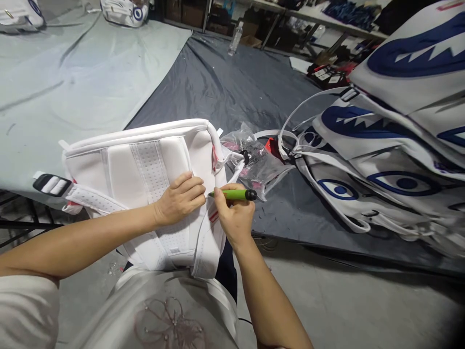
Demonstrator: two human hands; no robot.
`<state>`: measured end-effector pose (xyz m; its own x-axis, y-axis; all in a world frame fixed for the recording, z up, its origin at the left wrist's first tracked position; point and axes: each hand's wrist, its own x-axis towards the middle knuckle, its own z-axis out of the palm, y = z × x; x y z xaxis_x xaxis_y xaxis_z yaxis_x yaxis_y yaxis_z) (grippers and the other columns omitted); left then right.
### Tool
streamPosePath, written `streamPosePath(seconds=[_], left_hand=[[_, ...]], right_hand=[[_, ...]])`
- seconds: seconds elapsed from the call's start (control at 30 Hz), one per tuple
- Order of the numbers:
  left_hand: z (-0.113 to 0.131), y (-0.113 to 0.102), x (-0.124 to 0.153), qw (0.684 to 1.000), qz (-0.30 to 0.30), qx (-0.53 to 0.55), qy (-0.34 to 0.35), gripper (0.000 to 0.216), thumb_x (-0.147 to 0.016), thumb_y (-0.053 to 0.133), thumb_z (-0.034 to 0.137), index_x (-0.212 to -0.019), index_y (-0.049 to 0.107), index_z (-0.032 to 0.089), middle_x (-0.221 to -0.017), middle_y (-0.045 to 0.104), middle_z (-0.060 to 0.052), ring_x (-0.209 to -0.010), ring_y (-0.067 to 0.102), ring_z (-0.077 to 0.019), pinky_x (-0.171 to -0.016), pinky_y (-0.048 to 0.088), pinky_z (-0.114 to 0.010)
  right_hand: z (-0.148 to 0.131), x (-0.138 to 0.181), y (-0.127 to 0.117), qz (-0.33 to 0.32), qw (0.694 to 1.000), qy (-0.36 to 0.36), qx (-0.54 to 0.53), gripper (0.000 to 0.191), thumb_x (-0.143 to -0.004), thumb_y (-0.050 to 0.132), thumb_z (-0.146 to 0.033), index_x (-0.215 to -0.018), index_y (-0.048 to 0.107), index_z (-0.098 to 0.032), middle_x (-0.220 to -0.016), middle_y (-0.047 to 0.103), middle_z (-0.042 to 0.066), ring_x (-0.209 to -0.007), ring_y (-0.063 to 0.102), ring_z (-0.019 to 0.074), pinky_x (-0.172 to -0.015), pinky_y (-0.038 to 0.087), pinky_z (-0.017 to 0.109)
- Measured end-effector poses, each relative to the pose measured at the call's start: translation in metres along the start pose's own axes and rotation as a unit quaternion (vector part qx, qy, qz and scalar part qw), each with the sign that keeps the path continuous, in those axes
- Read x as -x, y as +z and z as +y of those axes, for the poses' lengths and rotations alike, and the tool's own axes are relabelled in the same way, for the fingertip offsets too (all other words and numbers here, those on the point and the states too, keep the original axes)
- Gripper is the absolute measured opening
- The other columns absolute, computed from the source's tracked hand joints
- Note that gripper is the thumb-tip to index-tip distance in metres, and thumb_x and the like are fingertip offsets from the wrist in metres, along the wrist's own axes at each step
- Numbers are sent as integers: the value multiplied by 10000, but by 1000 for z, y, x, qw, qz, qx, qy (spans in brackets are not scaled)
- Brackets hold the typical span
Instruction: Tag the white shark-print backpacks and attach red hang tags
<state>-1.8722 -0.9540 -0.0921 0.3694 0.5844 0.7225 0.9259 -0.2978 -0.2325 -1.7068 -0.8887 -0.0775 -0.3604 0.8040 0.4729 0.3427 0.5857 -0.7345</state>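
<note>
While the left hand (183,196) rests on the white bag (121,167), its fingers bunched close together and curled against the back panel, the right hand (236,213) pinches a green pen (234,195) between thumb and fingers; whether the left fingertips also grip a fold of cloth, I cannot tell. The bag lies under both hands, back side up, between the table and the person's shirt (174,310); the pen's dark cap end points away to the right, its tip toward the left fingers and just beside them, though whether it touches the cloth is too small to tell. Left of the left hand, a strap (96,199) runs out to a black buckle (53,184); just below the pen, by the right thumb, sits a red label (213,216). Beyond the right hand lies a clear plastic bag (271,169); farther right, a pile (403,145) of white bags with blue eyes and toothed mouths; well ahead of both hands, a bottle (236,39) stands on the dark sheet (225,92), with pale sheeting (80,92) ahead to the left.
</note>
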Motion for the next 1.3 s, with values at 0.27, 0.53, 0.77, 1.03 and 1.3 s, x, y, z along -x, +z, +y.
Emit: streamPosePath(seconds=[0.27,0.53,0.77,1.03,1.3], left_hand=[[-1,0,0,1000,-2,9,0,178,-934,514,98,-815,573,215,-916,698,33,-1079,624,-131,-1146,364,-342],[-2,1,0,1000,1,11,4,172,-943,502,102,-821,566,206,-919,698,37,-1065,630,-132,-1152,364,-344],[-2,4,-2,1000,-8,12,0,187,-953,488,114,-820,577,212,-923,697,38,-1069,629,-131,-1137,378,-340],[-3,5,-4,1000,-20,5,-5,167,-938,511,96,-819,575,193,-921,688,22,-1065,616,-140,-1129,385,-354],[1,-2,-7,998,-51,-31,-3,190,-945,504,108,-804,590,200,-907,691,22,-1046,614,-156,-1114,370,-371]], right_hand=[[0,-6,-1,-41,998,-10,37,214,-916,570,-391,-814,565,-203,-646,602,-22,-510,554,120,-535,425,249],[-4,-12,0,-53,997,-1,49,220,-906,565,-383,-780,568,-202,-615,590,-23,-495,541,125,-528,395,254],[0,-11,-2,-21,998,11,57,201,-887,585,-364,-765,562,-205,-604,580,-24,-492,533,124,-526,413,250],[3,-8,2,-3,999,13,29,188,-891,598,-352,-783,571,-200,-622,592,-23,-497,542,123,-522,431,248],[5,-6,2,-3,1000,12,-1,187,-899,596,-350,-791,577,-199,-665,615,-13,-512,552,119,-543,452,254]])
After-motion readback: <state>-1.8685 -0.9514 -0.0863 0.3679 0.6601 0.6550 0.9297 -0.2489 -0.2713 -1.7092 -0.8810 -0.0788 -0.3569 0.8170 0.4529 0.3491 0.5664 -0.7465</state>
